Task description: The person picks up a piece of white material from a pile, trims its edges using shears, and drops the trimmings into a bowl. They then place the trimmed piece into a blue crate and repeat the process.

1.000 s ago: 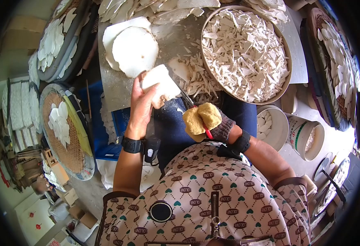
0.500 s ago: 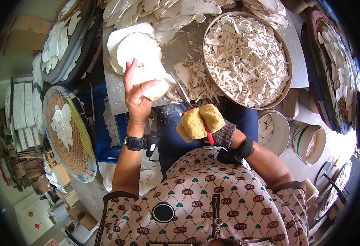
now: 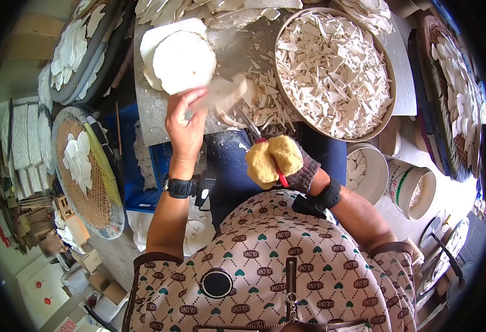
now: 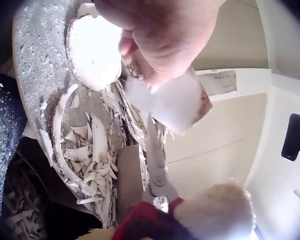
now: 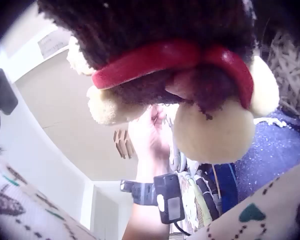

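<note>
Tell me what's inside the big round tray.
Loose white shards, many long and thin, are heaped across the tray. They cover its bottom, so I can't see that or anything buried beneath the top layer.

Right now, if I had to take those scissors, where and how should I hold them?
I'd probably take the scissors by their red handles, from the patterned shirt's side: the handles curve, and the blades point away, toward the white slab. Best wait, though, since the right hand holds them.
</note>
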The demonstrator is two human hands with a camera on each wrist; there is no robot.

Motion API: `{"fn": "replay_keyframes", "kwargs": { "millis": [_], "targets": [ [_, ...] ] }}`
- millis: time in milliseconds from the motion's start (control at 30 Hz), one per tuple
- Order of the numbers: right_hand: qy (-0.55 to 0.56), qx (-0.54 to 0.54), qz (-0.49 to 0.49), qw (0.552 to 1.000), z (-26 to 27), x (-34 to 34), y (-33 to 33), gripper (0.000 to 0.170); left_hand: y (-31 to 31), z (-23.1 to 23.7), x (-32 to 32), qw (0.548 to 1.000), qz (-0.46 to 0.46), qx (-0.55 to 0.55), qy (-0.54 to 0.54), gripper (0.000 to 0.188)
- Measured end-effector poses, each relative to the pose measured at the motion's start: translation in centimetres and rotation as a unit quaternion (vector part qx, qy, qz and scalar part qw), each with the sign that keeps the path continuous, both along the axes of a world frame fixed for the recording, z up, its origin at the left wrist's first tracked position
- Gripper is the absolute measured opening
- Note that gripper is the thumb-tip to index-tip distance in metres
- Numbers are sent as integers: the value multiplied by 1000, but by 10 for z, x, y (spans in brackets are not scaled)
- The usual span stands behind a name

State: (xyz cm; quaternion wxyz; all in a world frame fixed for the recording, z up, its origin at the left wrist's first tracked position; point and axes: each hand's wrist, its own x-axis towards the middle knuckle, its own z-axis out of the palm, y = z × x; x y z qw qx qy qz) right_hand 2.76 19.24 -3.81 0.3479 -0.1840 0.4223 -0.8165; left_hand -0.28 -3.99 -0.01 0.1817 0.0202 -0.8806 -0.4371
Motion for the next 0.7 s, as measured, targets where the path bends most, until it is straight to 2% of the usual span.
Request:
{"fn": "replay_keyframes", "kwargs": {
  "millis": [33,100,133,167,200,300,367,433,500,567,600,633,700],
  "targets": [
    [6,46,-4,999,-5,0,1,18,-2,-7,3,995,34,65,-64,12],
    [19,138,-13,990,-11,-4,5,18,-2,-3,5,973,19,202,-110,25],
    [-24,94,-2,995,-14,-5,5,20,-1,0,8,951,19,282,-125,30],
    [32,114,-12,993,-17,-6,6,20,0,2,10,922,18,360,-140,34],
    [88,132,-23,987,-23,-5,6,21,1,3,11,911,30,377,-166,42],
    [109,112,-32,987,-35,0,3,24,6,6,15,895,25,406,-182,45],
    [-87,-12,8,996,-37,5,3,25,9,7,17,890,10,409,-202,45],
    [-215,-139,23,966,-35,4,2,26,13,10,19,884,-2,410,-223,46],
    [-285,-212,24,935,-35,3,1,27,16,12,20,879,-11,410,-242,48],
    [-302,-235,13,924,-37,3,-1,27,15,10,23,870,-24,417,-262,51],
    [-136,-104,-17,985,-38,2,0,27,14,9,24,865,-30,420,-272,52],
    [35,31,-46,998,-39,-1,1,28,14,9,24,861,-35,423,-279,53],
    [89,105,-48,989,-25,-4,1,27,13,10,25,853,-43,429,-293,55]
  ]
}}
